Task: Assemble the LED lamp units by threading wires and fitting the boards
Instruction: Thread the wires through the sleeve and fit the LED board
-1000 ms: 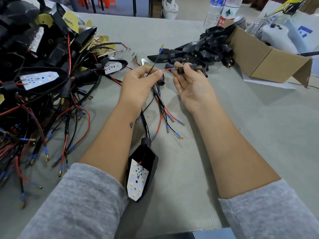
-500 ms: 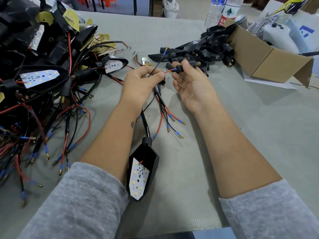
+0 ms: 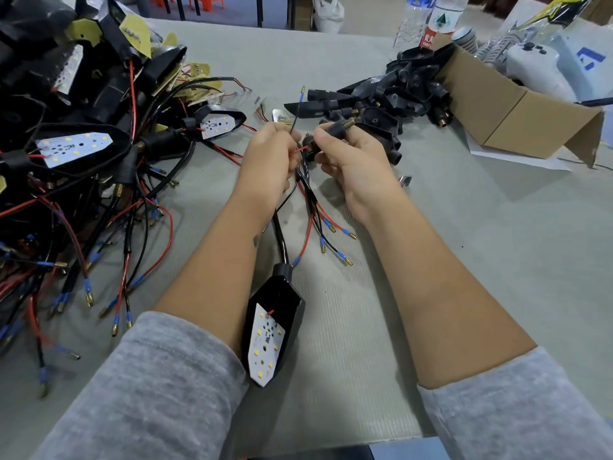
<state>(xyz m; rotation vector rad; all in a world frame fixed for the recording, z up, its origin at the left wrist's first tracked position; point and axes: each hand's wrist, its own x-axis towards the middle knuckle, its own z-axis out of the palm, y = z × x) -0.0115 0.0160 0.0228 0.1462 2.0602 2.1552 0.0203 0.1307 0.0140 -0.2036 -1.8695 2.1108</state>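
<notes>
While my view takes in the whole grey surface [image 3: 497,277], I use the finished lamp unit [image 3: 270,330] lying between the forearms as my landmark; its long axis runs nearly straight away from me, the white LED board's tip pointing toward me and its black cable leading away toward the hands. Far left of it sits a tangled pile of assembled units [image 3: 73,144] with red and black wires, blue-sleeved brass terminals fanned out toward me; yellow board backs there carry dark print too small for me to read. Just beyond the landmark, my left hand [image 3: 268,164] is curled, pinching a red wire [image 3: 298,150] and a thin black lead that stands upward. Right beside it, my right hand [image 3: 351,154] grips a black threaded stem [image 3: 335,126], its brass tip angled away and to the right, with the red wire entering its near end. Beyond and right of the landmark lie empty black housings [image 3: 391,97], then an open cardboard box [image 3: 517,107]. A water bottle [image 3: 438,21] behind shows a red label with white characters I cannot make out.
</notes>
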